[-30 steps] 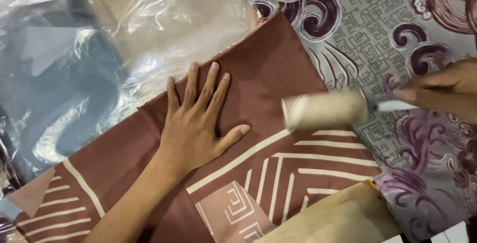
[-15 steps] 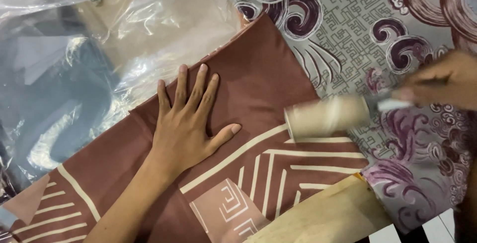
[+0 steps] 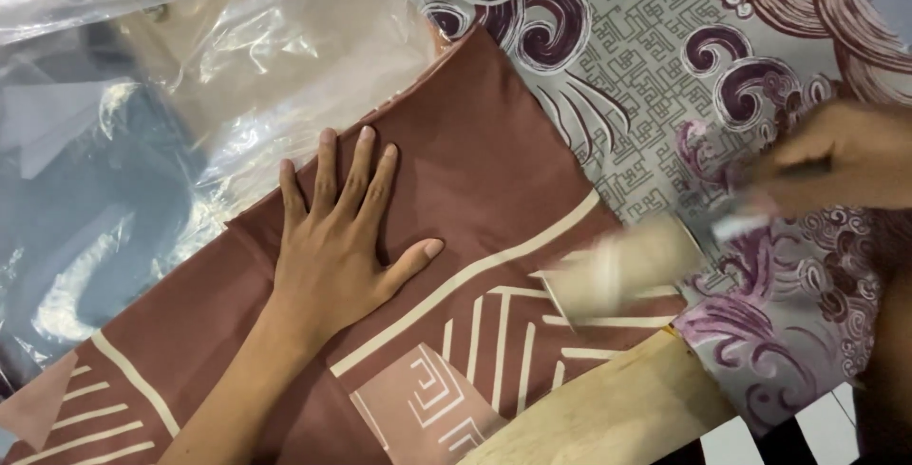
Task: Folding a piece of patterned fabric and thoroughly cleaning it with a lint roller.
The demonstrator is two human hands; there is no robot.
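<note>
My left hand [image 3: 337, 237] lies flat, fingers spread, pressing on a folded brown cloth [image 3: 494, 161] with cream line patterns. My right hand [image 3: 841, 156] grips the pale handle of a lint roller [image 3: 622, 265], whose cream roll rests, blurred with motion, on the cloth's right edge. The brown cloth lies on a grey fabric [image 3: 646, 56] printed with purple swirls.
Crinkled clear plastic bags [image 3: 190, 75] cover the left and top left, over blue and beige items. A tan cloth piece [image 3: 608, 408] lies at the bottom edge. A black-and-white striped surface [image 3: 788, 432] shows at the bottom right.
The lint roller has moved down and left over the brown cloth, my right hand following. My left hand stays flat in about the same spot on the cloth.
</note>
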